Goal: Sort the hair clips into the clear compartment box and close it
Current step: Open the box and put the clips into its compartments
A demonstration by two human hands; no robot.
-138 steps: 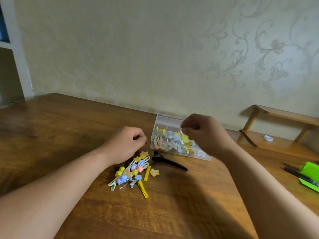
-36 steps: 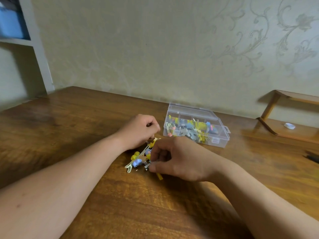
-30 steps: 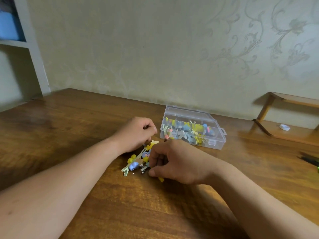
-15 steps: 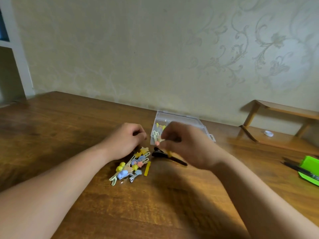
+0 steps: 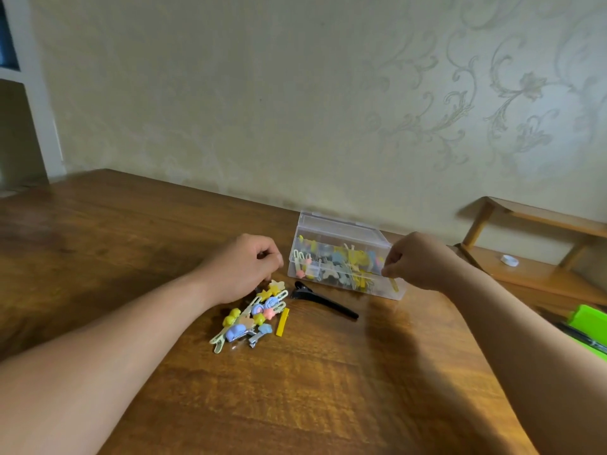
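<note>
Hands: two, left hand (image 5: 241,269) and right hand (image 5: 418,261). One clear box (image 5: 341,228); the clips inside are too jumbled to count. One black clip (image 5: 323,302), between the two sets of fingers. One yellow bar clip (image 5: 282,322), alone, just below the left fingers. Roughly ten small coloured clips (image 5: 253,315), heaped under the left fingers. One thin yellow clip (image 5: 393,284), hanging from the right fingers. One white cap (image 5: 509,260), beyond the right fingers.

A white cap (image 5: 509,260) lies on the wooden rack (image 5: 538,277), a green object (image 5: 588,318) nearby.

Dim warm light, soft shadows beneath the forearms, wide-angle bending at blurry edges.
</note>
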